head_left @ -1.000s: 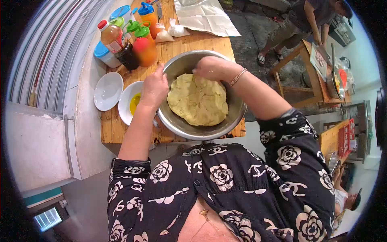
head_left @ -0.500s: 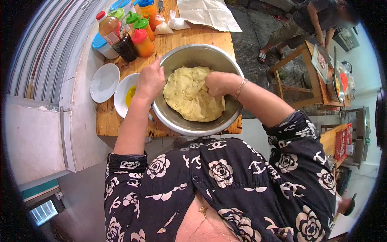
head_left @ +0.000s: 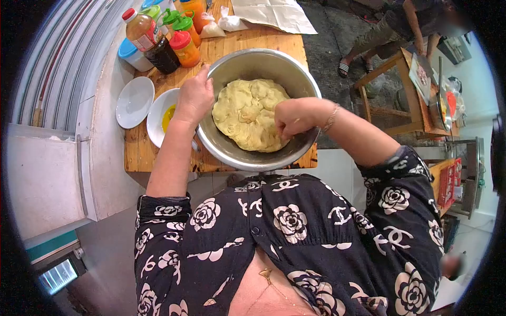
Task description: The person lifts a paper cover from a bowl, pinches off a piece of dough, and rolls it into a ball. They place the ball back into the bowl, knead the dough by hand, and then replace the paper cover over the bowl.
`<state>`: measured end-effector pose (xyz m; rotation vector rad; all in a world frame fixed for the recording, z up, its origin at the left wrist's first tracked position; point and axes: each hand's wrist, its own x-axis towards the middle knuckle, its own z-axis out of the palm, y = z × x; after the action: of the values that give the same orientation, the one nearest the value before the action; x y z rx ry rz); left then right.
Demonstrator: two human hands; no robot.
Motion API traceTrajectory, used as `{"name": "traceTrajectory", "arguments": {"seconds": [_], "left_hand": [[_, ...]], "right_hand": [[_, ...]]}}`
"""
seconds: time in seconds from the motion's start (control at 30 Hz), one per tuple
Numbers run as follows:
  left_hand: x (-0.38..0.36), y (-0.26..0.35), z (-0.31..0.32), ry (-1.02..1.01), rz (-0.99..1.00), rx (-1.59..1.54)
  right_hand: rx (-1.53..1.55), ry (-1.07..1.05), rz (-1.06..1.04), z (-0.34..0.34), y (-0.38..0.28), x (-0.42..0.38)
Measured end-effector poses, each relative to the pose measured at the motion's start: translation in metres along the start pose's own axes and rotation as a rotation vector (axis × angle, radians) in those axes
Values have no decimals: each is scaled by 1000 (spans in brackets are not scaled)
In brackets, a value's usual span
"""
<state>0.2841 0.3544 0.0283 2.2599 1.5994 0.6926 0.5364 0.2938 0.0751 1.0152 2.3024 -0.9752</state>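
Observation:
A large metal bowl (head_left: 253,57) stands on the wooden table, with a flattened mass of yellow dough (head_left: 245,113) in it. My left hand (head_left: 195,96) grips the bowl's left rim, thumb on top. My right hand (head_left: 300,117) is inside the bowl, its fingers curled and pressed against the dough's right edge; whether they pinch any dough is hidden. Left of the bowl, partly behind my left wrist, sits a white bowl (head_left: 156,124) with yellow liquid. A white plate (head_left: 135,102) lies beside it.
Sauce bottles (head_left: 184,49), a dark-liquid bottle (head_left: 162,55) and small white bags (head_left: 230,21) stand at the table's (head_left: 142,152) back left. Brown paper (head_left: 274,15) lies at the back. Another person (head_left: 390,31) works at a side table (head_left: 403,95) on the right.
My right hand has moved right and down along the dough, from its upper right part to its lower right edge. My left hand stays on the rim. The view has shifted slightly.

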Motion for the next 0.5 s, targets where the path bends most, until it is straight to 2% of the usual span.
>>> {"name": "traceTrajectory", "arguments": {"seconds": [0.17, 0.2, 0.23, 0.3, 0.4, 0.5], "left_hand": [[-1, -2, 1, 15, 14, -5], [-1, -2, 4, 15, 18, -12], [-1, -3, 6, 19, 20, -18], [-1, -6, 3, 28, 19, -15], [1, -4, 2, 29, 32, -8], [-2, -2, 1, 14, 13, -5]], "right_hand": [[59, -151, 93, 1, -41, 13], [27, 90, -9, 38, -38, 42], [156, 83, 161, 35, -55, 46], [185, -86, 145, 11, -72, 38], [440, -268, 129, -7, -49, 45], [543, -116, 99, -23, -43, 49]]}}
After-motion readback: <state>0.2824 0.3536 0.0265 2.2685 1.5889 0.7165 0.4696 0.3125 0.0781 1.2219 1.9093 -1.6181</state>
